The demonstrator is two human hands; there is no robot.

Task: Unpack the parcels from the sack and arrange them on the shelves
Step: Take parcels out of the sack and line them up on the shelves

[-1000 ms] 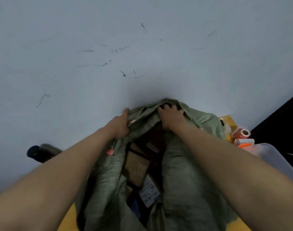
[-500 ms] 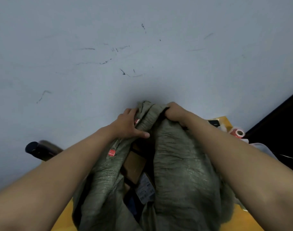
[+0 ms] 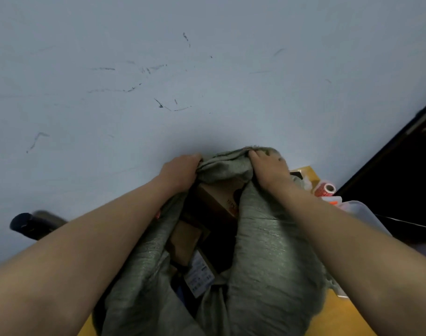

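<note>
Both hands, left (image 3: pixel 180 172) and right (image 3: pixel 270 169), clench the sack's (image 3: pixel 267 258) far rim, its length running toward the wall.

left hand (image 3: pixel 180 172) — fingers curled, arm stretched forward | right hand (image 3: pixel 270 169) — fingers bent over, arm stretched forward

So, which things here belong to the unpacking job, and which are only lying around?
Belong to the job:
- green sack, gripped at its far edge by left hand and right hand
- cardboard parcels inside it

Lying about:
- red tape roll
- clear plastic box
- dark cylinder
- yellow table
</note>
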